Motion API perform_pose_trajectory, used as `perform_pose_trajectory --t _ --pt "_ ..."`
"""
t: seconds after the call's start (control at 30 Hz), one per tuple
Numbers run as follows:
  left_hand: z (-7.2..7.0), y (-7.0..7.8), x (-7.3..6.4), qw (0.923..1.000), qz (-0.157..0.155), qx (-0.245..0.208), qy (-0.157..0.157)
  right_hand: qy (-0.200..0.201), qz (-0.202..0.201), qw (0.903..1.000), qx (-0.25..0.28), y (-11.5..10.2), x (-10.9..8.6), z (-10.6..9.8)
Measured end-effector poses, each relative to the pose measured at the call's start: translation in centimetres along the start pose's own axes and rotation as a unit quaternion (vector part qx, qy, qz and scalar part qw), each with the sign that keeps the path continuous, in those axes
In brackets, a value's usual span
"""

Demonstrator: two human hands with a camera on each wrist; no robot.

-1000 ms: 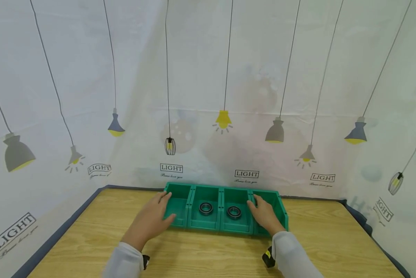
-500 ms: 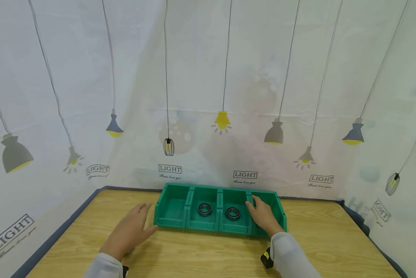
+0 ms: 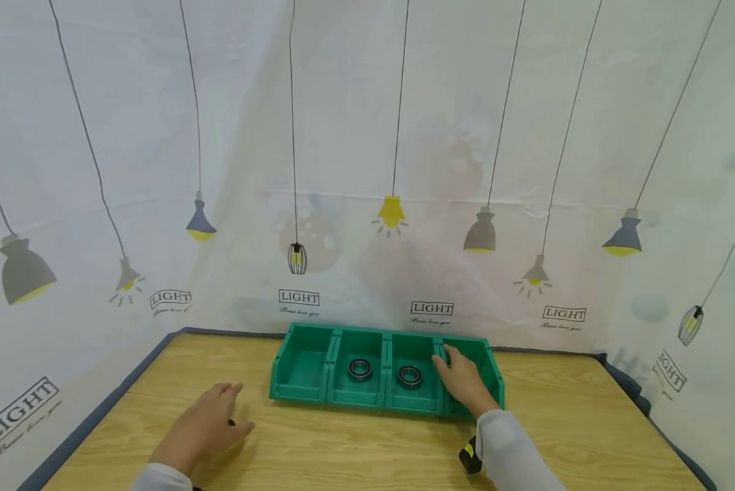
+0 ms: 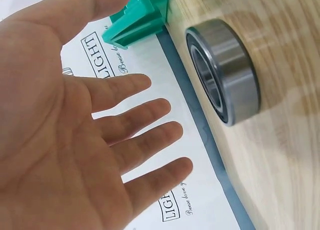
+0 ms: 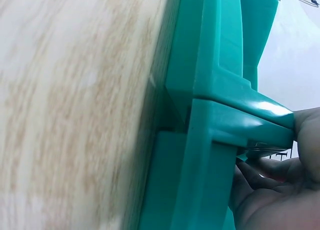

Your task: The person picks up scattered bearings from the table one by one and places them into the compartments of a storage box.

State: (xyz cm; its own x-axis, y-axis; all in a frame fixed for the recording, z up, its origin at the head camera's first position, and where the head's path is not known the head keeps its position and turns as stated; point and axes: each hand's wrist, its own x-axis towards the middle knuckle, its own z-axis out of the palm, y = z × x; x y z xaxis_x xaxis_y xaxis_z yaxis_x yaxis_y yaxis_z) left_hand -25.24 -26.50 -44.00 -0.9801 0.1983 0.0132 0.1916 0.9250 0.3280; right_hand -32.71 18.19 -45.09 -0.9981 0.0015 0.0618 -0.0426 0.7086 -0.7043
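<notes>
A green row of storage bins (image 3: pixel 300 393) stands at the back of the table. One ball bearing (image 3: pixel 360 379) lies flat in the second compartment from the left, and a second ball bearing (image 3: pixel 410 385) lies in the third. My right hand (image 3: pixel 464 382) straddles the divider before the rightmost compartment, thumb on one side and fingers on the other, gripping it; the fingers are partly hidden. My left hand (image 3: pixel 202 426) is spread over the table, left of the bins, holding nothing. Beside its fingers, the left wrist view shows another ball bearing (image 4: pixel 237 75) standing on its rim.
The wooden table (image 3: pixel 343 457) ends at a dark border against a white wall cloth (image 3: pixel 355 136) printed with lamps. The cloth also closes off both sides. The right hand covers part of the rightmost compartment.
My left hand has let go of the bins' left end and moved left and toward me, over the table. My right hand stays on the divider.
</notes>
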Motion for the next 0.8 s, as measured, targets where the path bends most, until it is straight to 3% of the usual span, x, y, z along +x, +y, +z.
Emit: perform_pose_trajectory --t 0.27,0.37,0.6,0.8 --pt "0.3 -1.1 -0.1 0.9976 -0.039 -0.004 -0.057 0.000 -0.009 0.9999 0.007 -0.1 -0.2 0.1" --pt "0.4 -1.4 -0.2 0.9972 -0.039 -0.010 -0.064 0.002 -0.010 0.9999 0.006 -0.1 -0.3 0.1" --pt "0.7 -2.0 -0.2 0.9977 -0.019 -0.019 -0.063 0.003 -0.009 0.9999 0.005 0.0 -0.2 0.1" --pt "0.7 -2.1 0.0 0.9988 -0.009 -0.023 -0.042 0.002 -0.008 0.9999 0.007 0.0 -0.1 0.0"
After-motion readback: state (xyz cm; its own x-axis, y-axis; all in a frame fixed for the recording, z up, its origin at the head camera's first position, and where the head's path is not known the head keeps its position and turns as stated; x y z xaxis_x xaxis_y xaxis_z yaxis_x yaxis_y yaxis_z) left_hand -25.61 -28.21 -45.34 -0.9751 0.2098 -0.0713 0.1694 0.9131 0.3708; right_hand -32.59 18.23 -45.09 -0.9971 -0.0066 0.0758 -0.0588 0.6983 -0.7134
